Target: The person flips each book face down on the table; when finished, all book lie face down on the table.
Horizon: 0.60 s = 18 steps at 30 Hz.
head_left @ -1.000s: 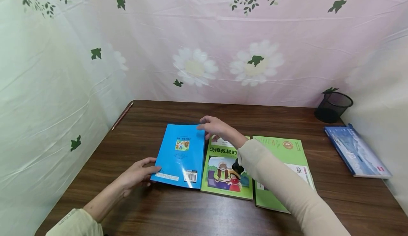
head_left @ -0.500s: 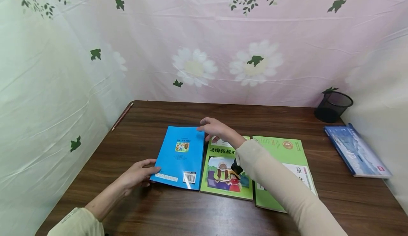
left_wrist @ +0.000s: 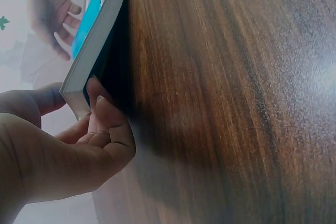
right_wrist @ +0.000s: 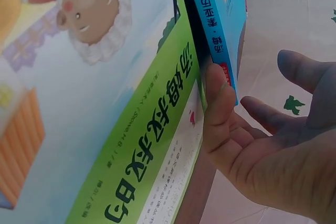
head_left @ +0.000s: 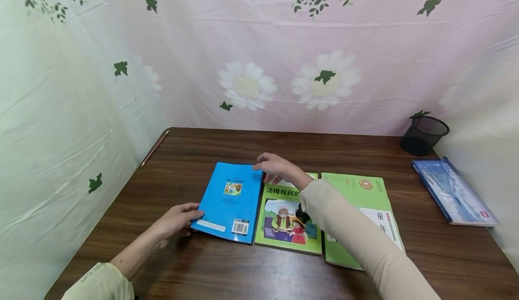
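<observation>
A blue paperback book (head_left: pixel 233 212) lies back cover up, barcode towards me. My left hand (head_left: pixel 174 222) pinches its near left corner, thumb above and curled fingers beneath. In the left wrist view the book's page edge (left_wrist: pixel 97 51) is raised off the table there, with dark shadow below. At its far right corner my right hand (head_left: pixel 279 167) holds the book, fingertips against the spine (right_wrist: pixel 212 19) and top edge in the right wrist view. Directly right of it lies a green book with a cartoon cover (head_left: pixel 289 219), partly under my right forearm.
A plainer green book (head_left: pixel 352 183) lies further right, partly covered by my sleeve (head_left: pixel 361 228). Another blue book (head_left: pixel 454 194) and a black mesh pen cup (head_left: pixel 423 135) are at the right side. A pencil (head_left: pixel 155 148) lies along the left edge of the wooden table (head_left: pixel 194 142). Printed curtains surround it.
The blue book's far edge has shifted slightly towards me and to the right, with my right hand moving along. My left hand stays at the near corner.
</observation>
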Motion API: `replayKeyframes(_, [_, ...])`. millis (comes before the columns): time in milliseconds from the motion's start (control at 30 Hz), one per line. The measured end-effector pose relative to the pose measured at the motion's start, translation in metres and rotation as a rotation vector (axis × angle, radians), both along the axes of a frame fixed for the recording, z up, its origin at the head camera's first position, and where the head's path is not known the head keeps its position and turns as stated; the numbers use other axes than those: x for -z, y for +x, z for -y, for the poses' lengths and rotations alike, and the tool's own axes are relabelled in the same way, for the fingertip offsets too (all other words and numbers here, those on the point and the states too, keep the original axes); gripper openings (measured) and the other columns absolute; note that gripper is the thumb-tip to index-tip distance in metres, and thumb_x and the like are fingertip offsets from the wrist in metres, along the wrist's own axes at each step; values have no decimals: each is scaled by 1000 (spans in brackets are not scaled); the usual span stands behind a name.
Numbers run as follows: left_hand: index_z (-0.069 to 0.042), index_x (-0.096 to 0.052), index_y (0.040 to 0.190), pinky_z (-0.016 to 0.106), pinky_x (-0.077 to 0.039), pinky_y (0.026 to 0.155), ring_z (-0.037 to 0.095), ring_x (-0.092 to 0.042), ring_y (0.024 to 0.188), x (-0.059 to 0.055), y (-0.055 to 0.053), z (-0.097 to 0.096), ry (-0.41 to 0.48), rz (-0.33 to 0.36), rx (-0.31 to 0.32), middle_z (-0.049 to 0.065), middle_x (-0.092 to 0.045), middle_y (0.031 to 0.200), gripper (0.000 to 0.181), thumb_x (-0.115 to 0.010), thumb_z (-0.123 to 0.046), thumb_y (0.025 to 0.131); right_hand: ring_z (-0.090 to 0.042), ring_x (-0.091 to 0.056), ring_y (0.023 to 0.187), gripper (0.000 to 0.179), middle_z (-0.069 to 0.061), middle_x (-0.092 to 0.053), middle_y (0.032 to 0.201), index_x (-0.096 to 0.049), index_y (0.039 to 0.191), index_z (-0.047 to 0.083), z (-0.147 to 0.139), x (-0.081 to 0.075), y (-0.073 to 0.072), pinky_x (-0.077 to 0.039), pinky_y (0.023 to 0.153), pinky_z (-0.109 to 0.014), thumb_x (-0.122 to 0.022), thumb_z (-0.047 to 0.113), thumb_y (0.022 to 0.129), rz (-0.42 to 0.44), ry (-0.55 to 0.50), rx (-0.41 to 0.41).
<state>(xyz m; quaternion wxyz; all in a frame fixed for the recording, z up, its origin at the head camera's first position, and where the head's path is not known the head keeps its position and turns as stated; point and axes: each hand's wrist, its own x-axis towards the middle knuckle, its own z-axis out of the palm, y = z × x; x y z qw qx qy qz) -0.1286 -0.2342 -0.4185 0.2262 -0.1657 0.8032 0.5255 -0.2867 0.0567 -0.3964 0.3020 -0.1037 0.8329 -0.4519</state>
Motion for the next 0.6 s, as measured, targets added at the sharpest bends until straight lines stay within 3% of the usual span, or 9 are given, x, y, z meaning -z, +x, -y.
replayKeyframes(100, [-1,-45,147,32,-52,69,17,-54,74,0,0,0,-6,5,-7,3,-62,83,58,-59,-33,100,-29,-67,91,57,-16,-57,132,-42,147,12,-1,3,-1,-54,76,-38,-58,39,100,2,6,-2])
replayKeyframes(300, [-1,-45,147,33,-53,71,18,-58,83,-1,1,0,-13,10,-9,9,-68,107,58,-59,-32,100,-28,-67,89,55,-14,-58,130,-44,145,13,0,6,-3,-54,72,-35,-59,40,100,5,26,-3])
replayKeyframes(600, [-2,-45,147,35,-54,75,22,-61,97,-1,1,1,-52,19,14,17,-63,127,58,-59,-34,100,-27,-66,88,55,-14,-58,129,-44,145,12,0,7,-2,-53,71,-34,-59,40,99,-3,27,-14])
